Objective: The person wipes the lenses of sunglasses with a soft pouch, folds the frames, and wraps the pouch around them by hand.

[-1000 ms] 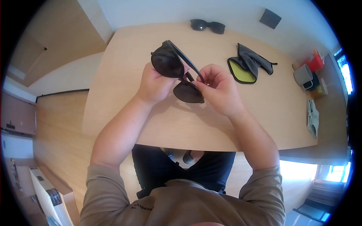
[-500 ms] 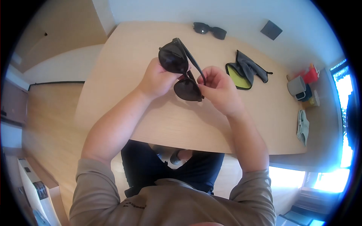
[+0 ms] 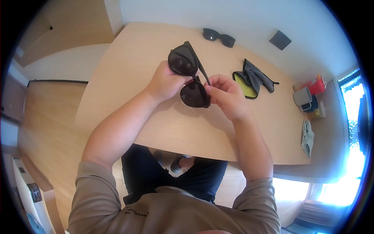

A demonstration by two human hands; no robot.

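A pair of dark sunglasses point(image 3: 183, 60) is held above the table, tilted, one lens higher than the other. My left hand point(image 3: 166, 82) grips it near the bridge, its fingers partly hidden behind the upper lens. My right hand point(image 3: 228, 95) pinches the tip of a temple arm between thumb and fingers, just right of the lower lens. That temple runs down from the top of the frame toward my right hand. The other temple is mostly out of sight.
Another pair of sunglasses point(image 3: 219, 38) lies at the table's back edge by the wall. A grey and yellow-green cloth point(image 3: 255, 80) rests right of my right hand. A grey mug point(image 3: 302, 96), a red item point(image 3: 317, 85) and a folded pale cloth point(image 3: 307, 138) sit along the right side.
The held sunglasses have turned slightly, and reflections now show in the upper lens. My right fingers have closed nearer the temple's tip. The whole view has shifted a little.
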